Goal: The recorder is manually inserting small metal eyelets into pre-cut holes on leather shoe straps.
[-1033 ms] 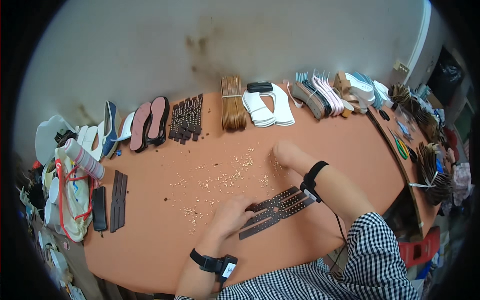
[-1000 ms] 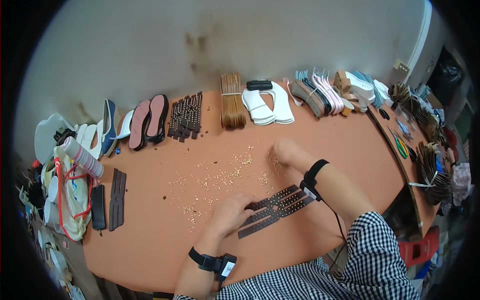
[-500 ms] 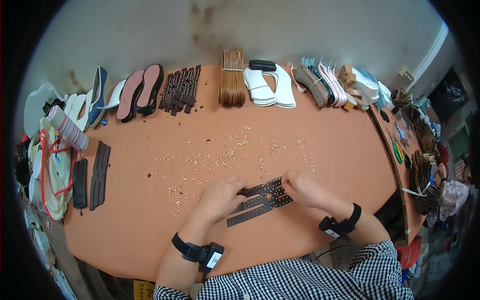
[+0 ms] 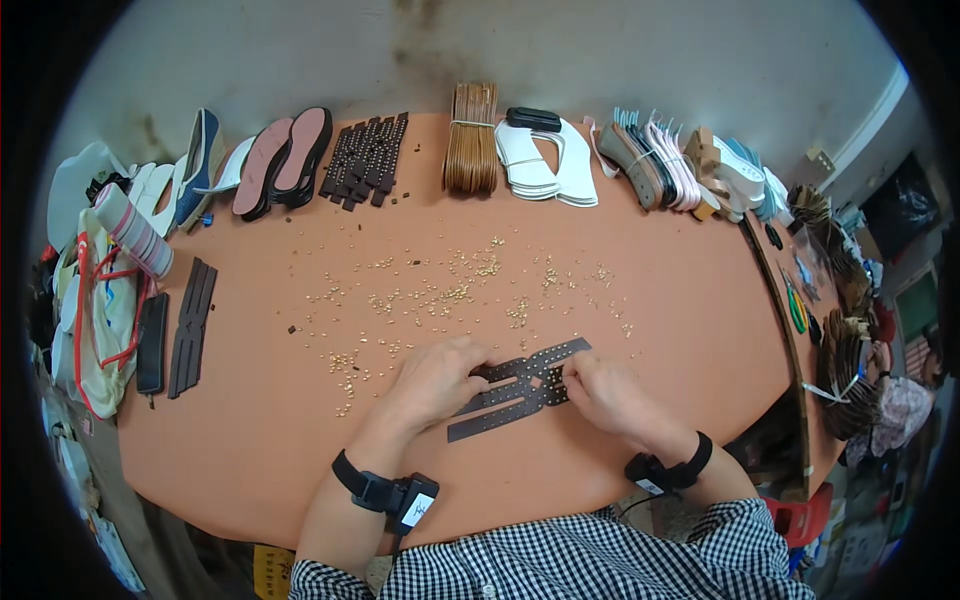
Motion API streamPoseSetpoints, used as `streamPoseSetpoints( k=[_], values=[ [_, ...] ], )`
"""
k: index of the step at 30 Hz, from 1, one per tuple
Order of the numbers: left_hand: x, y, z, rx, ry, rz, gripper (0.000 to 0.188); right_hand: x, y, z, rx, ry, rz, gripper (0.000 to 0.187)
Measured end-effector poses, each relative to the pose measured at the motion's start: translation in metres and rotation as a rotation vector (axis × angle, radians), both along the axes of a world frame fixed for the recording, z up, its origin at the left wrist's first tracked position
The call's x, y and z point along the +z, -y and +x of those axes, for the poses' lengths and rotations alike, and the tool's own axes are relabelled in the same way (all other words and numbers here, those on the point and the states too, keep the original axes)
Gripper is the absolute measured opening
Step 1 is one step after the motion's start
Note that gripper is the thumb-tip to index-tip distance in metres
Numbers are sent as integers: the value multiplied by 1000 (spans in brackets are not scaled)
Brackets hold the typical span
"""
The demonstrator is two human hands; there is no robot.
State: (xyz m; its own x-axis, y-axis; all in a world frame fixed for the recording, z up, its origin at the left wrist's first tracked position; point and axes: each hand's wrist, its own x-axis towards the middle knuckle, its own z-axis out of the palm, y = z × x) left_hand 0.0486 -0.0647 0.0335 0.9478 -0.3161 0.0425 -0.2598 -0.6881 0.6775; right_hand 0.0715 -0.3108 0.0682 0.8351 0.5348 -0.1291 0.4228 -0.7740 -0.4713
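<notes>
Left hand [image 4: 437, 380]: lying palm-down on the near end of the crossed dark-brown studded straps [image 4: 520, 388], fingers curled over them and pinning them flat to the table, likely so they are not sliding
Right hand [image 4: 606, 392]: fingertips closing in a pinch on the straps' crossing; what sits between the fingertips is too small to tell
Straps: lying on the orange table [image 4: 680, 300] just in front of the person, between both hands, one end poking out toward the far right
Wrists: both are wearing black bands with small devices
Loose studs [image 4: 440, 292]: small gold pieces are lying scattered just beyond the hands, near enough to pick from
Left edge: flat dark strap pieces [image 4: 190, 325] are lying beside a white bag with red handles [image 4: 100, 310]
Far row: pink insoles [image 4: 280, 160], a pile of studded strap pieces [image 4: 365, 160], a tan bundle [image 4: 472, 140], white soles [image 4: 545, 165] and upright sandal parts [image 4: 680, 170] are sitting lined against the wall, sorted by kind
</notes>
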Motion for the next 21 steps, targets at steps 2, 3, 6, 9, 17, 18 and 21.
streamPoseSetpoints(
  k=[2,3,6,9,17,18,21],
  values=[
    [-1,1,-1,6,-14,-15,24,2,-1,-2,-44,-19,-8,14],
    [-1,1,0,9,-17,-16,23,3,-2,-2,-66,-28,-12,14],
    [0,1,0,10,-39,-26,22,3,2,0,-136,-127,-20,13],
    [1,2,0,14,-57,-25,23,7,6,-3,-134,-154,-49,13],
    [2,1,0,22,-30,9,24,2,0,-10,18,-16,-73,11],
    [3,2,-1,23,-21,11,24,2,-2,-10,30,-13,-78,11],
    [4,1,-1,31,8,4,23,-4,-4,-13,58,32,-41,10]
  ],
)
